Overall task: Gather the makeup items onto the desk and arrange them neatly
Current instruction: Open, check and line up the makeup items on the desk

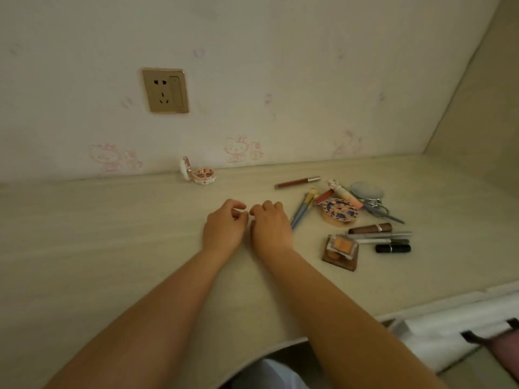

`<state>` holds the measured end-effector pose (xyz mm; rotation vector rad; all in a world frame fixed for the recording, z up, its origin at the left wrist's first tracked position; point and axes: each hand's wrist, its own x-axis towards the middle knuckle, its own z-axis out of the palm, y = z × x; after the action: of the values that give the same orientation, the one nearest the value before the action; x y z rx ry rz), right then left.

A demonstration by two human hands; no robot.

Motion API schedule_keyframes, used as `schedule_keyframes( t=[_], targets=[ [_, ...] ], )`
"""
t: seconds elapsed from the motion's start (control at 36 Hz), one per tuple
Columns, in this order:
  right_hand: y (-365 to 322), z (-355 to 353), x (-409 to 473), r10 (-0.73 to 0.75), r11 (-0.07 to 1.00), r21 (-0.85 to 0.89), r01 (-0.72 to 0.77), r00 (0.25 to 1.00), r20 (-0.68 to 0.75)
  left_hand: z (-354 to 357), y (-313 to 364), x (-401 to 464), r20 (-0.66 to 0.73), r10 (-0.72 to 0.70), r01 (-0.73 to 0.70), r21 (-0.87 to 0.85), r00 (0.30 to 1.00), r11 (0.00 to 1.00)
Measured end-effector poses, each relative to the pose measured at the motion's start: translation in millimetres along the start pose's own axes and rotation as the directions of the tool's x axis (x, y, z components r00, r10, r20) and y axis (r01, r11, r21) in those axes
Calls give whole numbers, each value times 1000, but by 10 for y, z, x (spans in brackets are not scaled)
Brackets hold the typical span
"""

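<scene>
Desk (pixel 112 234): makeup pile (pixel 356 217) right of both hands' grip.

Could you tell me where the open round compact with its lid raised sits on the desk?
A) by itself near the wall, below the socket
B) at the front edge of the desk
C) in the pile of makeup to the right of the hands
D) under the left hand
A: the open compact stands alone by the wall, below the socket, far from the makeup pile.
</scene>
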<state>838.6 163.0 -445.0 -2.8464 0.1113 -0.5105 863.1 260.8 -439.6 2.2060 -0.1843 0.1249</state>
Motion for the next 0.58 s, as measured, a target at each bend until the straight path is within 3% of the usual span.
schedule_keyframes(
  t=[0.22, 0.42, 0.58],
  targets=[
    [607, -486, -282, 131, 989, -33, -145, 956, -262, 438, 673, -240, 91, 131, -130, -13, 987, 991],
    [1257, -727, -413, 363, 929, -19, -370, 920, -151, 856, 1013, -230, 218, 298, -320, 72, 929, 945],
    [1635, -721, -475, 506, 862, -8, -507, 861, -58, 1115, 1157, -37, 338, 350, -456, 318, 874, 831]
  ],
)
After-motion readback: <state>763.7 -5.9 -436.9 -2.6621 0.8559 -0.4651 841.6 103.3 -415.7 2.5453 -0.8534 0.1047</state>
